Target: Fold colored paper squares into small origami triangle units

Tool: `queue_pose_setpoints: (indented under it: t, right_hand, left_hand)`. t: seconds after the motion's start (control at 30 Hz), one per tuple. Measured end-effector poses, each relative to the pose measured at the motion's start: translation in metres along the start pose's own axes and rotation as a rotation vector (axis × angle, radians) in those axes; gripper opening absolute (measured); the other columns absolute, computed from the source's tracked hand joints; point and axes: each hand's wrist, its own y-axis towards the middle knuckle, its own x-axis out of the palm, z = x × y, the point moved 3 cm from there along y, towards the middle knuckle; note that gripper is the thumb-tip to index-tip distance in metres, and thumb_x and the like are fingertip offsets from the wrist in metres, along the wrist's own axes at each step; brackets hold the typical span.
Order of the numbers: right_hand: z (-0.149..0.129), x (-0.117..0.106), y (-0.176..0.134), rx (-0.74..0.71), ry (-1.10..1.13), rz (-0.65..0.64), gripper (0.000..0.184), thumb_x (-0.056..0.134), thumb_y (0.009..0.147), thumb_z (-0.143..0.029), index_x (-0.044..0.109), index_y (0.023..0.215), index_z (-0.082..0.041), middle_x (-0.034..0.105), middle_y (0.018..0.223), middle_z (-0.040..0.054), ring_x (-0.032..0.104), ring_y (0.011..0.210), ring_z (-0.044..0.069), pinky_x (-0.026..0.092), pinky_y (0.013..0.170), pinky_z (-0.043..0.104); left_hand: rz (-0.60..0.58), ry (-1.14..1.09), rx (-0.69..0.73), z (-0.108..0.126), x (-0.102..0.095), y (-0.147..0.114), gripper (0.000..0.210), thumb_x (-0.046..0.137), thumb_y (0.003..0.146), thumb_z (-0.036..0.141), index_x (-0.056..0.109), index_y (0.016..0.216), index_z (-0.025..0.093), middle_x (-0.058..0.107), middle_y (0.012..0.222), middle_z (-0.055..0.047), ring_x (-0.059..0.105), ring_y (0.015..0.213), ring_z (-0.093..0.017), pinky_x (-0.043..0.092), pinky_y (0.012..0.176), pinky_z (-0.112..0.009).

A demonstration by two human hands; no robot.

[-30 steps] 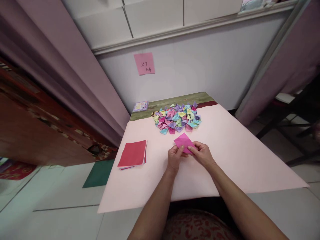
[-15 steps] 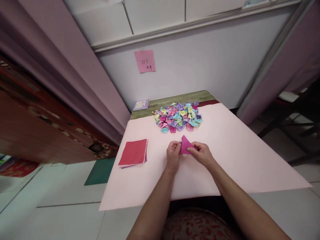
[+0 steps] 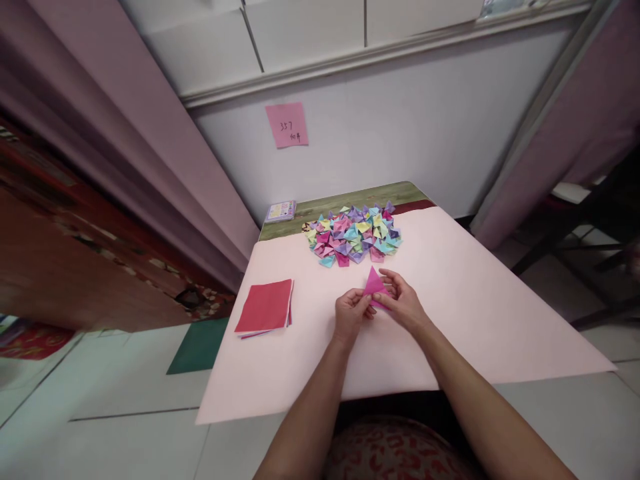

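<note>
A magenta sheet of origami paper (image 3: 374, 283), folded into a triangle with one point upward, is held between both hands over the pink-covered table (image 3: 480, 320). My left hand (image 3: 351, 313) pinches its lower left edge. My right hand (image 3: 403, 301) grips the right side, thumb across the front and fingers behind. Just beyond the hands lies a heap of small folded paper pieces (image 3: 353, 233) in pink, purple, blue and yellow. To the left rests a stack of square paper (image 3: 265, 305), red on top.
At the table's far left corner sits a pack of printed cards (image 3: 281, 211). A pink note (image 3: 287, 125) with handwriting is stuck on the wall behind. Purple curtains (image 3: 200, 133) hang on both sides, and a red cabinet (image 3: 100, 267) stands at left.
The magenta paper has turned so its point is more upright and its shape more even. My left fingers have moved right onto its lower edge; my right fingers have lifted behind it.
</note>
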Motion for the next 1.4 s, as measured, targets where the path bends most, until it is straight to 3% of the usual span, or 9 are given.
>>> queue_pose_setpoints:
  t: [0.1,0.2,0.33,0.43,0.5,0.7,0.87,1.07,1.4]
  right_hand:
    - [-0.003,-0.001,-0.002,0.137,0.027,-0.12,0.054,0.085,0.064,-0.041,0.068,0.109,-0.019,0.072,0.091,0.0047,0.067,0.08,0.02,0.054,0.072,0.033]
    - [0.0,-0.003,-0.002,0.186,0.056,-0.095,0.037,0.086,0.063,-0.042,0.074,0.085,-0.015,0.071,0.074,0.0033,0.063,0.066,0.018,0.051,0.061,0.03]
    - [0.007,-0.011,0.004,0.135,0.184,0.169,0.035,0.084,0.064,-0.046,0.074,0.08,-0.016,0.07,0.071,0.0036,0.062,0.062,0.016,0.052,0.057,0.029]
    - [0.008,-0.022,0.01,0.033,0.346,0.426,0.04,0.076,0.073,-0.053,0.072,0.093,-0.018,0.072,0.083,0.0057,0.067,0.073,0.017,0.057,0.069,0.032]
    - [0.005,-0.028,0.01,-0.035,0.343,0.475,0.04,0.067,0.081,-0.054,0.07,0.101,-0.021,0.071,0.093,0.0068,0.068,0.081,0.017,0.058,0.075,0.034]
    - [-0.021,-0.021,-0.013,-0.38,-0.153,0.342,0.032,0.053,0.093,-0.045,0.07,0.108,-0.022,0.06,0.122,0.0115,0.061,0.106,0.024,0.056,0.082,0.038]
    - [-0.037,-0.001,-0.026,-0.622,-0.497,0.199,0.033,0.07,0.082,-0.041,0.069,0.11,-0.024,0.051,0.132,0.0113,0.057,0.113,0.028,0.051,0.097,0.047]
    - [-0.036,0.005,-0.024,-0.65,-0.623,0.242,0.034,0.075,0.077,-0.042,0.066,0.104,-0.024,0.05,0.132,0.0118,0.057,0.113,0.028,0.051,0.099,0.049]
    - [-0.033,0.006,-0.023,-0.624,-0.65,0.265,0.026,0.073,0.079,-0.039,0.065,0.098,-0.024,0.053,0.13,0.0114,0.06,0.111,0.028,0.053,0.096,0.047]
  left_hand:
    - [-0.086,0.078,-0.007,0.001,0.003,-0.003,0.031,0.074,0.075,0.044,0.065,0.077,0.014,0.059,0.051,0.003,0.05,0.043,-0.008,0.039,0.046,-0.02]
    - [-0.15,0.127,-0.018,0.001,0.005,-0.005,0.03,0.074,0.076,0.043,0.063,0.074,0.015,0.058,0.052,0.003,0.048,0.044,-0.007,0.037,0.046,-0.02]
    - [-0.186,0.113,-0.049,-0.001,0.005,-0.004,0.03,0.073,0.077,0.043,0.063,0.076,0.015,0.061,0.055,0.001,0.051,0.045,-0.008,0.039,0.046,-0.021]
    - [-0.143,0.042,-0.046,0.002,0.002,-0.001,0.03,0.073,0.077,0.042,0.062,0.076,0.015,0.063,0.056,-0.001,0.052,0.045,-0.009,0.039,0.047,-0.021]
    - [-0.086,-0.036,-0.033,0.004,-0.002,0.002,0.029,0.073,0.078,0.042,0.061,0.08,0.015,0.064,0.056,-0.001,0.051,0.044,-0.008,0.038,0.046,-0.02]
    - [0.008,-0.248,-0.031,0.001,-0.01,0.009,0.028,0.075,0.076,0.035,0.059,0.088,0.015,0.065,0.06,0.0,0.053,0.046,-0.007,0.04,0.047,-0.018]
    - [0.049,-0.329,-0.011,-0.003,-0.012,0.01,0.029,0.078,0.073,0.029,0.06,0.09,0.014,0.068,0.07,-0.002,0.065,0.065,-0.011,0.053,0.067,-0.023]
    - [0.001,-0.326,0.001,-0.002,-0.01,0.009,0.029,0.078,0.073,0.032,0.063,0.09,0.013,0.069,0.072,-0.004,0.068,0.069,-0.014,0.056,0.075,-0.03]
    - [-0.029,-0.288,-0.007,0.001,-0.007,0.008,0.031,0.079,0.072,0.034,0.064,0.089,0.013,0.071,0.075,-0.006,0.066,0.067,-0.015,0.054,0.07,-0.029]
